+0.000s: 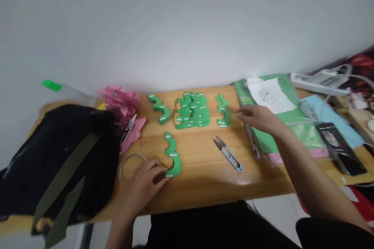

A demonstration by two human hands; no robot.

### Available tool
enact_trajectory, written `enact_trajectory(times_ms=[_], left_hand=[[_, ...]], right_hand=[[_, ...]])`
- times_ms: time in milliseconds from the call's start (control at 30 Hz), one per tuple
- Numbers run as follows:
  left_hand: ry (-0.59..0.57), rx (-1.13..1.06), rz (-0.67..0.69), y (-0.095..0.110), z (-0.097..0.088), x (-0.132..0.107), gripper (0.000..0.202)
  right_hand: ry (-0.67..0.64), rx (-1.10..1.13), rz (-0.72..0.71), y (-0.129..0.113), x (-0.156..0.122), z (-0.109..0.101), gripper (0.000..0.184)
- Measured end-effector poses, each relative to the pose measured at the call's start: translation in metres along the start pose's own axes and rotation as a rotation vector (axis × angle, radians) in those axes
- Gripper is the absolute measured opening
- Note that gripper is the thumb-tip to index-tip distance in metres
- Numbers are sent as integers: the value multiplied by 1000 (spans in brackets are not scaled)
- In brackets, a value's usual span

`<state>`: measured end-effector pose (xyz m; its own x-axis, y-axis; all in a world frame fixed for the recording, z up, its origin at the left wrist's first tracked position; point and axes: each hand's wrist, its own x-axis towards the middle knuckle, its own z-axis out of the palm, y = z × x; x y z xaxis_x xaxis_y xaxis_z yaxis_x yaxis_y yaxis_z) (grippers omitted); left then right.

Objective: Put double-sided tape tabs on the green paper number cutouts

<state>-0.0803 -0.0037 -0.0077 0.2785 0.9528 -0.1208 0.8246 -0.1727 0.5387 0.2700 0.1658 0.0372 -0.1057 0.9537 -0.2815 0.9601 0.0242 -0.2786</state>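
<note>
Several wavy green paper cutouts with small white strips lie on the wooden table. My left hand [146,182] is at the lower left end of the nearest green cutout [175,163], thumb and forefinger closing on its corner. My right hand [258,118] hovers with fingers apart and nothing in them, just right of another green cutout [224,112]. Between the side pieces sits an overlapping pile of green cutouts [194,111], and a single green cutout [160,109] lies left of it. Blue thread snips [229,155] rest in front, blades pointing to the back left.
A tape ring [124,163] lies beside my left hand. Further left are a black bag [87,159], crumpled pink paper [122,103] and a glue tube [128,130]. At right are green sheets [270,140], a white drawing [271,95], a phone [340,148] and a power strip [318,82].
</note>
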Motion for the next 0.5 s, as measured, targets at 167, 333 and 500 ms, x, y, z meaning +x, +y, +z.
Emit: enact_trajectory(times_ms=[167, 333, 500], left_hand=[[-76, -25, 2, -3, -7, 9, 9], [-36, -60, -23, -1, -8, 10, 19], [27, -51, -9, 11, -12, 13, 19]], right_hand=[[77, 42, 66, -10, 34, 13, 18], [119, 103, 82, -16, 40, 31, 17], [144, 278, 39, -9, 36, 33, 17]])
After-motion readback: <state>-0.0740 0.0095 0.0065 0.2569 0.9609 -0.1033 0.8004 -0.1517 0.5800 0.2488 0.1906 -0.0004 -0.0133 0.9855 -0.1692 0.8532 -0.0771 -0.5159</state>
